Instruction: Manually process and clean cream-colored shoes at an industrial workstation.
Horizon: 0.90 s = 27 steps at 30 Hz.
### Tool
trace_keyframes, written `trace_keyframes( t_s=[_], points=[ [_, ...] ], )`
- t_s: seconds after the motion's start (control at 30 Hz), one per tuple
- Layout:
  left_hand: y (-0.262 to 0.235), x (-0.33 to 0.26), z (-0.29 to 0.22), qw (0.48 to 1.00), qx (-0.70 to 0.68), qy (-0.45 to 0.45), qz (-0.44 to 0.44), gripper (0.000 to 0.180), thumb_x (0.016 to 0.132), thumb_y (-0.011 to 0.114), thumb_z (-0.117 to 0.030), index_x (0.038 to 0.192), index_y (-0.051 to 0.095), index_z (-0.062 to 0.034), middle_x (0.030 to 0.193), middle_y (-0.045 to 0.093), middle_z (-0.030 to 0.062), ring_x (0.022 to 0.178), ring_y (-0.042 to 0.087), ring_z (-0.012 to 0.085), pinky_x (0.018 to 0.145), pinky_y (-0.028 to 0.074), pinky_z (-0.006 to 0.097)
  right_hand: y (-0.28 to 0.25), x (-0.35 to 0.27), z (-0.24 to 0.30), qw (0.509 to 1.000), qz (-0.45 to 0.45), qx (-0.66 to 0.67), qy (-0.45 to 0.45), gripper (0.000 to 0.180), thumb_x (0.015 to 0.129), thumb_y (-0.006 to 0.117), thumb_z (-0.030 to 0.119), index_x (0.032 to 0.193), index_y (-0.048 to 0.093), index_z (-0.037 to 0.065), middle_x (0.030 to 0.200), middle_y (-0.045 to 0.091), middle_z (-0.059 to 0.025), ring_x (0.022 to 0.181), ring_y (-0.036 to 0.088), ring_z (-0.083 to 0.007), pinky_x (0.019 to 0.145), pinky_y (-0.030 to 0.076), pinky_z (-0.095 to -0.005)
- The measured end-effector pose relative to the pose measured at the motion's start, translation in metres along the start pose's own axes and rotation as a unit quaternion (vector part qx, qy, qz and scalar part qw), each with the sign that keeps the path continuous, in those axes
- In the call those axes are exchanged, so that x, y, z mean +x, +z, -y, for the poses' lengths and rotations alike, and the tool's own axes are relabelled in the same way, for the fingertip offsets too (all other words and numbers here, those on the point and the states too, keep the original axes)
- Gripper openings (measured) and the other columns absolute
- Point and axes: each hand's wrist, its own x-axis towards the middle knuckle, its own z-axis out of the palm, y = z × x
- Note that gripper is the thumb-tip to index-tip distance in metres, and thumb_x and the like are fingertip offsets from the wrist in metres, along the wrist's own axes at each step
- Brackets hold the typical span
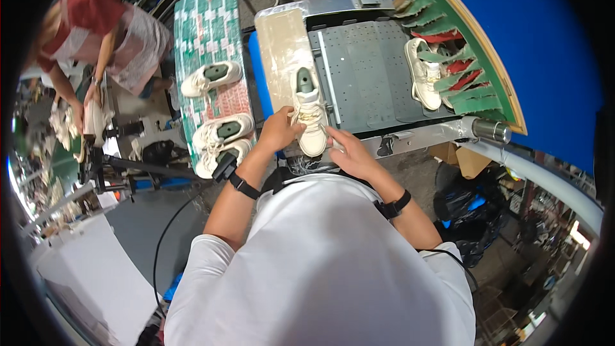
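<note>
— Look at the middle of the frame. What is the person holding?

— A cream shoe [309, 115]. It lies on a pale board [282, 57], toe pointing down toward the person. Both hands are on it.

— Why both hands?

— I think so it stays still. The left hand [278, 129] is curled on the left side of the shoe, by the laces. The right hand [351, 154] is on the right side near the toe, and its fingers pinch something thin there. It may be a lace, but it is too small to tell.

— What is the green thing inside the shoe?

— A green form that fills it up. My guess is that it keeps the shoe in shape while it is worked on.

— And the other shoes?

— Three of them [218, 128] sit in a row on a long green and white table [208, 19], left of the middle. They have green forms too. They look lined up close by, easy to reach.

— There is one more on the right.

— Yes, a shoe [424, 74] lies in the upper right, at the edge of a grey plate [365, 70] with little holes. Beside it is a green rack [467, 45] with red and green fins. The fins look made to keep shoes apart.

— Who is that in the upper left?

— Another person [96, 32] in a red top, bent over a stand. Those hands are well apart from the shoe here.
</note>
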Motion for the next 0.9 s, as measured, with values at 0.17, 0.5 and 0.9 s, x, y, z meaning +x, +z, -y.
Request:
trace_keyframes(
  t_s=[0.17, 0.5, 0.9],
  points=[
    [-0.05, 0.009, 0.036, 0.904, -0.374, -0.178, 0.107, 0.031, 0.098, 0.063, -0.005, 0.128, 0.066, 0.0024, 0.092, 0.073, 0.0106, 0.07, 0.069, 0.0185, 0.061, 0.059, 0.031, 0.019, 0.021, 0.042, 0.984, -0.003, -0.159, -0.082, 0.069, 0.089, 0.068, 0.015, 0.153, 0.049, -0.004, 0.121, 0.064, -0.0234, 0.113, 0.062, -0.0413, 0.102, 0.049, -0.0465],
    [-0.029, 0.057, 0.005, 0.975, -0.159, 0.157, 0.005, 0.077, 0.082, 0.086, -0.021, 0.153, 0.059, -0.0143, 0.163, 0.043, 0.0312, 0.151, 0.045, 0.0408, 0.124, 0.038, 0.043, 0.035, 0.045, 0.036, 0.908, 0.032, -0.381, -0.169, 0.078, 0.077, 0.075, 0.015, 0.15, 0.052, -0.005, 0.119, 0.061, -0.0208, 0.11, 0.059, -0.0391, 0.1, 0.046, -0.0485],
    [-0.035, 0.074, 0.012, 0.971, -0.202, 0.093, 0.094, 0.069, 0.084, 0.089, -0.026, 0.149, 0.066, -0.0282, 0.171, 0.035, 0.0233, 0.147, 0.052, 0.0362, 0.115, 0.048, 0.039, 0.032, 0.059, 0.042, 0.883, -0.025, -0.406, -0.232, 0.07, 0.076, 0.074, 0.012, 0.141, 0.058, -0.008, 0.103, 0.062, -0.0169, 0.103, 0.061, -0.0377, 0.096, 0.047, -0.0477]
  ],
)
